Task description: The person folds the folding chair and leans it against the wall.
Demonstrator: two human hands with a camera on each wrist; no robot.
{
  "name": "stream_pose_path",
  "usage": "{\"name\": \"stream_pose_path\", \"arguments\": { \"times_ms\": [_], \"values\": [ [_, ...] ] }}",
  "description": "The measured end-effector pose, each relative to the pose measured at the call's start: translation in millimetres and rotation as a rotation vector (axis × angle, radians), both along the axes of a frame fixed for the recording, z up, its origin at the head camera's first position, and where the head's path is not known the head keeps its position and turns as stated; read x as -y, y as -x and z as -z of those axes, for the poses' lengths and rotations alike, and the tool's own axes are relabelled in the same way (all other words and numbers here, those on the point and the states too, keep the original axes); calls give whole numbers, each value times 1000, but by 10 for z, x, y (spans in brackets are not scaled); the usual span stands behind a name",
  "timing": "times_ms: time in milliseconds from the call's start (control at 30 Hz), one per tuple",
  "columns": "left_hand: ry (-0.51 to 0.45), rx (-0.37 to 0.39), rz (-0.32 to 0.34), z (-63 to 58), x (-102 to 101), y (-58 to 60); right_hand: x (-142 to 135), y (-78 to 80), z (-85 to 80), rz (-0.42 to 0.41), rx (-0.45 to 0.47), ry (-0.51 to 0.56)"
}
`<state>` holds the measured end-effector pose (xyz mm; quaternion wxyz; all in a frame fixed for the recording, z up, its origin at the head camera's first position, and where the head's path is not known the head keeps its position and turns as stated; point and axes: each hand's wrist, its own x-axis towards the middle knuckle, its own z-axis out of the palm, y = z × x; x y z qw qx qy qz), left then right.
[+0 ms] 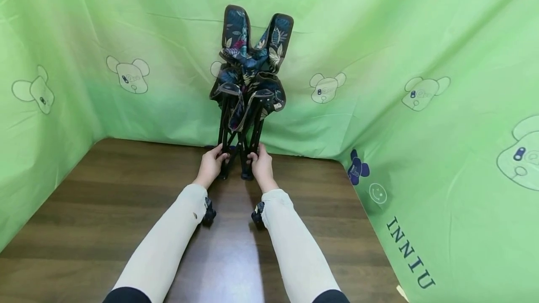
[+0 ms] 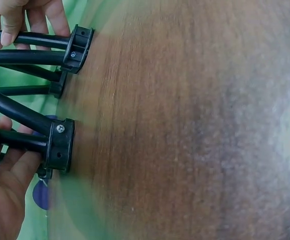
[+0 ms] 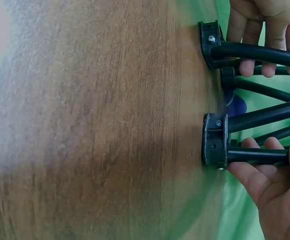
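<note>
A folding chair (image 1: 242,69) stands partly folded at the back of the wooden surface, its dark floral fabric bunched above crossed black tube legs (image 1: 241,141). My left hand (image 1: 212,165) grips the legs on the left side, low down. On the other side, my right hand (image 1: 262,167) holds the right legs at about the same height. In the left wrist view, thumb and fingers of the left hand (image 2: 7,185) close round a tube beside a black plastic foot (image 2: 60,145). Likewise, the right wrist view has the right hand (image 3: 279,187) pinching a tube next to its foot (image 3: 215,140).
Green cloth (image 1: 168,60) printed with bear heads hangs behind the chair and along both sides. The brown wood-grain surface (image 1: 105,209) stretches from the cloth toward me. Small black wrist cameras (image 1: 258,214) sit on the inner sides of both forearms.
</note>
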<state>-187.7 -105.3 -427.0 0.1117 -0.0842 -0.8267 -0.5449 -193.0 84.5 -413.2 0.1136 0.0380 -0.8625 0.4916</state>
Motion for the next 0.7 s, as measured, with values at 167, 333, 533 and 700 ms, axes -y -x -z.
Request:
{"name": "stream_pose_path", "arguments": {
  "times_ms": [167,333,533,700],
  "values": [
    [13,6,-16,10,-7,4,-8,12,37,-5,-11,3],
    [-1,5,-27,-4,-29,15,-24,24,50,-12,-15,-12],
    [14,2,-56,1,-70,8,-38,12,51,2,2,-21],
    [-4,-16,-83,0,-92,8,-35,2,35,6,6,-31]
  ]
}}
